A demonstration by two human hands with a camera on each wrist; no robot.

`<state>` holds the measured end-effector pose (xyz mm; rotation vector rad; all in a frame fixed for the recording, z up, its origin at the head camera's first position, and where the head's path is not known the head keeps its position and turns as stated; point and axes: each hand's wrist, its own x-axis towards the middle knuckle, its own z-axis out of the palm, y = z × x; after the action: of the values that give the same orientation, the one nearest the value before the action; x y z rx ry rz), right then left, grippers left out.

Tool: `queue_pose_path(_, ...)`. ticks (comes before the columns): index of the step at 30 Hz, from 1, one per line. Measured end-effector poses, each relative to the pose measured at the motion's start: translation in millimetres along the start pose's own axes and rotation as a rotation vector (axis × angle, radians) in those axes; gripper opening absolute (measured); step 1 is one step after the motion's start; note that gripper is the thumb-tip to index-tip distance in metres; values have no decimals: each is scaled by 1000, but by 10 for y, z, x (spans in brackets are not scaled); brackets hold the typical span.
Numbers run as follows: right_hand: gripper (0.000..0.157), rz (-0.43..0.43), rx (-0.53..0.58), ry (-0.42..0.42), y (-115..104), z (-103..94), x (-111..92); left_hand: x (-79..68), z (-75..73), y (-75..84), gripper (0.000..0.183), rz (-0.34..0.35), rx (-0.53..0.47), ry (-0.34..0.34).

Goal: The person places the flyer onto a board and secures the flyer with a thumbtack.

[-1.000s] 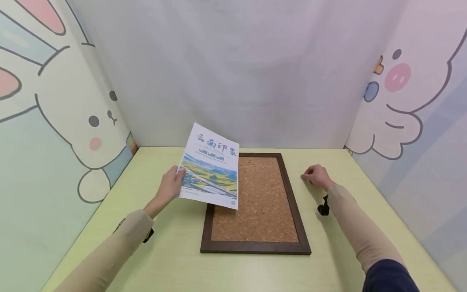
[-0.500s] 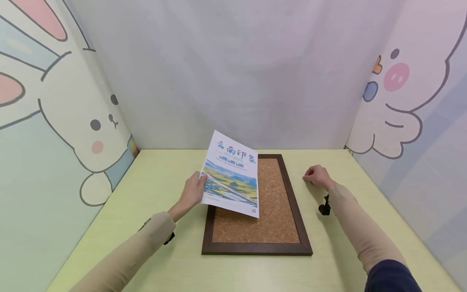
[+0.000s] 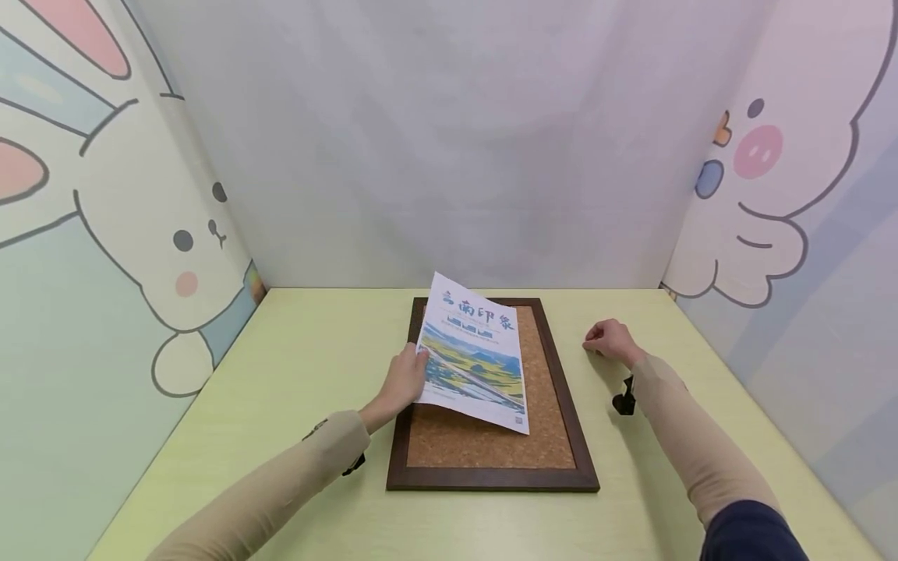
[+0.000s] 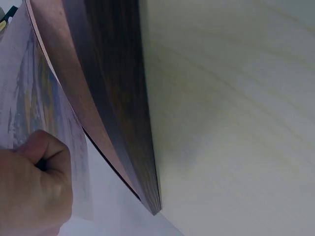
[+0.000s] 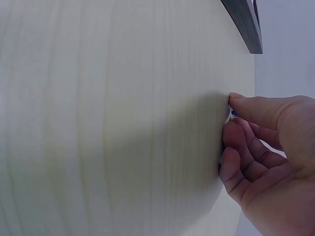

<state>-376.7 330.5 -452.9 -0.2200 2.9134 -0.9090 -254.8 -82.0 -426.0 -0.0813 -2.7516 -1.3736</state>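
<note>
My left hand (image 3: 403, 375) grips a printed poster (image 3: 477, 354) by its left edge, thumb on the front. Blue Chinese lettering and a landscape of yellow fields and mountains cover the sheet. It is held tilted over a cork board (image 3: 491, 456) with a dark brown wooden frame, hiding much of the cork. To the right of the board, my right hand (image 3: 612, 341) stays low at the tabletop with curled fingers. In the right wrist view, a tiny blue object (image 5: 234, 113) shows between thumb and fingers, mostly hidden by them.
The board lies on a pale yellow wood-grain table (image 3: 316, 335). A light grey curtain wall (image 3: 456, 156) closes off the back, and side panels carry a cartoon rabbit (image 3: 161, 202) and a white cartoon animal (image 3: 786, 156).
My left hand has carried the poster rightward and lower, from the board's left side to over its middle. My right hand has stayed almost where it was.
</note>
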Motion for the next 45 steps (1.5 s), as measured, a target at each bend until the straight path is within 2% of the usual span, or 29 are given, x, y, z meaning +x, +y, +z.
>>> queue_pose_path(11, 18, 16, 16, -22, -1, -8, -8, -121, 115, 49, 30, -71, 3, -70)
queue_pose_path(17, 18, 8, 32, -32, -4, -13, -7, -158, 138, 30, 30, -83, -17, -110)
queue_pose_path(25, 18, -2, 24, -41, 29, -20, 15, -200, 137, 17, 27, -61, 20, -150)
queue_pose_path(32, 18, -19, 22, -50, 38, -47, 15, -201, 134, 24, 28, -86, 24, -201)
queue_pose_path(35, 19, -18, 27, -55, 35, -54, 18, -198, 112, 33, 32, -79, 102, -219)
queue_pose_path(40, 19, -8, 37, -50, 33, -48, 25, -198, 54, 58, 42, -47, 314, -232)
queue_pose_path(45, 17, -8, 20, -36, 41, -28, 34, -171, -11, 56, 32, -15, 493, -270)
